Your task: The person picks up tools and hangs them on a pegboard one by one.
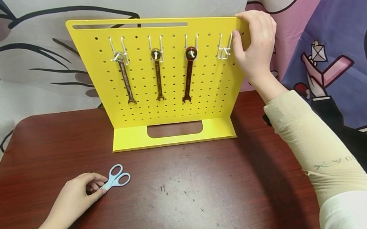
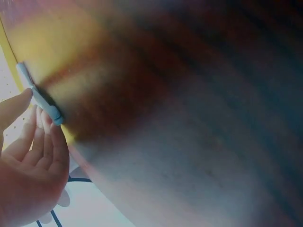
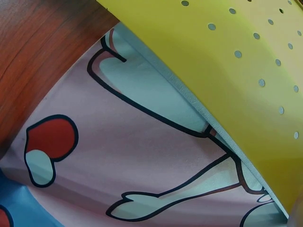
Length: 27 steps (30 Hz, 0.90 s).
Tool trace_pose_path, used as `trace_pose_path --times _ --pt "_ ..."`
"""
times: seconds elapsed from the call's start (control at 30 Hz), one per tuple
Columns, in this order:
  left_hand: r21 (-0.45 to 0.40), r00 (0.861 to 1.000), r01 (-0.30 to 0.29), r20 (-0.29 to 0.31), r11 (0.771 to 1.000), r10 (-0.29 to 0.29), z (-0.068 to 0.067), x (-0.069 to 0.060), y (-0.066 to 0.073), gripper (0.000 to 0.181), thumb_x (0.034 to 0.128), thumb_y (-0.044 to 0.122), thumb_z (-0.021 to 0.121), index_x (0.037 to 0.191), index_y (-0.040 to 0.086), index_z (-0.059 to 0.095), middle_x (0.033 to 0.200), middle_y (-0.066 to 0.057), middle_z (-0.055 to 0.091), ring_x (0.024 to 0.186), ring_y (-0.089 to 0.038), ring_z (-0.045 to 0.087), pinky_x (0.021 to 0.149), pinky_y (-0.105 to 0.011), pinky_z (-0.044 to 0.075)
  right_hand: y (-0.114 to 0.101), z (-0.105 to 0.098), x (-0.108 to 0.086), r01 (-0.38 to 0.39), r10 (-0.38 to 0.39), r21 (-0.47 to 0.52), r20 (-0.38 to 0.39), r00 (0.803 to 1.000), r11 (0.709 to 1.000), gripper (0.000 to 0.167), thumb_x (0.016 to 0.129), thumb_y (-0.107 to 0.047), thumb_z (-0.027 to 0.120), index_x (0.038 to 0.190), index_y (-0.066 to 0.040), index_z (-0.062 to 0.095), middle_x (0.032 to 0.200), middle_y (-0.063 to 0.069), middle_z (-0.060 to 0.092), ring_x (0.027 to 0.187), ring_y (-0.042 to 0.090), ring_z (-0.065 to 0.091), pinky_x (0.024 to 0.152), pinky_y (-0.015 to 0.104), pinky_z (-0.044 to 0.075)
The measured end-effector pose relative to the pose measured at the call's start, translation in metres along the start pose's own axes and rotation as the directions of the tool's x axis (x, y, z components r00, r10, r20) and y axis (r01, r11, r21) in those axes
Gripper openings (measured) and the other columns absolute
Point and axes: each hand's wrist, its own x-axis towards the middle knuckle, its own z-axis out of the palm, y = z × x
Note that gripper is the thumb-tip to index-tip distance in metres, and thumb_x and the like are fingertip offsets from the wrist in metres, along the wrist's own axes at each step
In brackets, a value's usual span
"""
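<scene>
A pair of light blue scissors [image 1: 115,177] is pinched at the blade end between the thumb and fingers of my left hand [image 1: 76,195], low over the table's left side. Their two handle loops point away toward the board. The left wrist view shows the scissors [image 2: 41,98] edge-on, with the left hand [image 2: 35,165] below them. At the upper right corner of a yellow pegboard [image 1: 171,82], my right hand [image 1: 260,43] grips the edge, thumb on the front face. Right beside that thumb is a white wire hook [image 1: 224,49] with nothing hanging on it.
Three wrenches hang on the board's other hooks: a left one [image 1: 125,79], a middle one [image 1: 158,76] and a right one [image 1: 188,75]. The board stands upright on its base [image 1: 129,139] at the back of the dark wooden table [image 1: 184,203]. Patterned cloth [image 1: 34,74] hangs behind.
</scene>
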Motion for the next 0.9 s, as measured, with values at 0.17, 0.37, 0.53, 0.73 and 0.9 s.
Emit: trace_pose_path --times 0.17,0.37,0.53,0.73,0.9 --pt "-0.002 1.0 -0.021 -0.01 1.0 0.021 0.0025 0.0004 -0.0013 0.019 0.0807 0.004 0.089 0.094 0.012 0.078 0.081 0.01 0.065 0.07 0.003 0.052 0.062 -0.019 0.046 0.0001 -0.0001 -0.0002 -0.005 0.005 -0.001 0.006 1.0 1.0 0.036 0.098 -0.025 0.058 0.124 -0.003 0.071 0.125 0.016 0.07 0.123 0.032 0.059 0.119 0.037 0.033" --pt "-0.014 0.999 0.017 0.041 1.0 -0.017 0.0024 0.0016 -0.001 0.017 0.0826 0.006 0.088 0.096 0.008 0.078 0.083 0.008 0.066 0.071 0.001 0.052 0.062 -0.02 0.044 0.0005 0.0002 -0.0007 -0.001 0.001 -0.005 0.012 1.0 1.0 0.036 0.098 -0.026 0.058 0.125 -0.005 0.071 0.125 0.016 0.07 0.124 0.033 0.058 0.119 0.038 0.033" --pt "-0.027 0.997 0.035 0.072 0.999 -0.033 0.0004 0.0037 0.0001 0.017 0.0827 0.006 0.088 0.097 0.007 0.078 0.082 0.007 0.067 0.069 0.001 0.05 0.061 -0.02 0.043 -0.0002 -0.0001 0.0002 0.003 -0.003 -0.006 0.002 1.0 1.0 0.036 0.099 -0.025 0.057 0.124 -0.003 0.071 0.125 0.017 0.07 0.123 0.033 0.058 0.118 0.037 0.033" --pt "-0.041 0.992 0.077 0.1 0.996 -0.072 0.0012 0.0042 0.0008 0.017 0.0824 0.007 0.088 0.096 0.007 0.076 0.078 0.007 0.063 0.068 0.0 0.049 0.06 -0.02 0.041 -0.0001 0.0007 0.0004 0.004 -0.004 -0.002 0.0 1.0 1.0 0.037 0.098 -0.025 0.056 0.124 -0.002 0.071 0.124 0.018 0.07 0.122 0.033 0.058 0.119 0.037 0.033" --pt "-0.045 0.992 0.085 0.101 0.995 -0.08 0.0019 0.0038 0.0024 0.017 0.0815 0.007 0.087 0.094 0.008 0.075 0.076 0.007 0.061 0.068 0.001 0.048 0.06 -0.02 0.041 -0.0002 0.0009 0.0001 0.0 0.0 -0.001 0.001 1.0 1.0 0.038 0.098 -0.024 0.056 0.124 -0.001 0.071 0.124 0.018 0.069 0.122 0.032 0.058 0.119 0.037 0.033"
